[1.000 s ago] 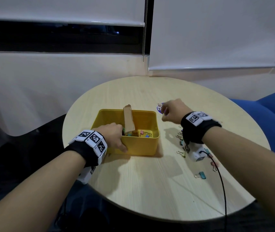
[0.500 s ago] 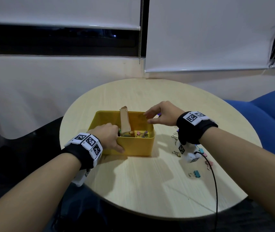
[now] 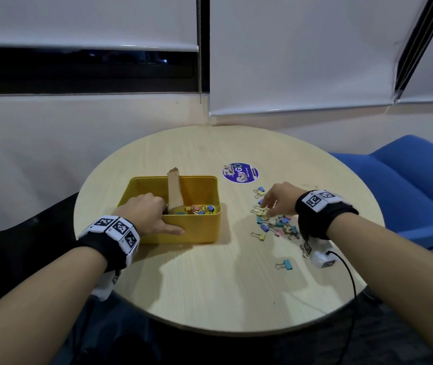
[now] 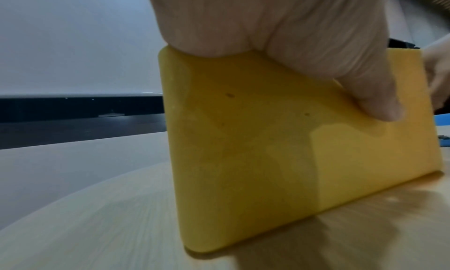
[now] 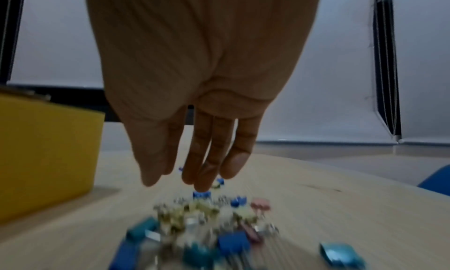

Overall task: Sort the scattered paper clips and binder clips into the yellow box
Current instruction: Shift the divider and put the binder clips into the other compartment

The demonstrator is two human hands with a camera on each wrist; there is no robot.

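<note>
Wall strip: dark window band [image 3: 83, 71] under white roller blinds [image 3: 299, 51], far side of the scene.
Table: round, light wood top [image 3: 210, 283]; carries all task items.
Left hand: left hand [image 3: 144, 216] grips the near wall of the yellow box at its left end; thumb laid flat along the outer face, other fingers curled over the rim into the box. Left wrist view shows the thumb pressed on the yellow wall [image 4: 243, 149].
Yellow box: yellow box [image 3: 191, 230] stands upright on the table, left of centre, open top.
Divider: brown cardboard divider [image 3: 174, 189] stands inside the box, rising above the rim and splitting the interior into left and right compartments.
Sorted clips: coloured binder clips in the box [image 3: 201, 209] lie in the right compartment, at its near side.
Sticker: round purple sticker [image 3: 240, 173] lies flat on the table, beyond the box's right corner.
Loose clips: pile of binder clips [image 3: 276, 223] on the table right of the box, well apart from it; blurred in the right wrist view [image 5: 207, 226].
Right hand: right hand [image 3: 280, 200] is above the far edge of the pile, fingers [image 5: 212, 158] extended downward and close together, tips just over the clips, holding nothing.
Stray clip: single teal binder clip [image 3: 285, 264] lies alone, nearer the person than the pile.
Chair: blue chair [image 3: 407, 180] beside the table, far right.
</note>
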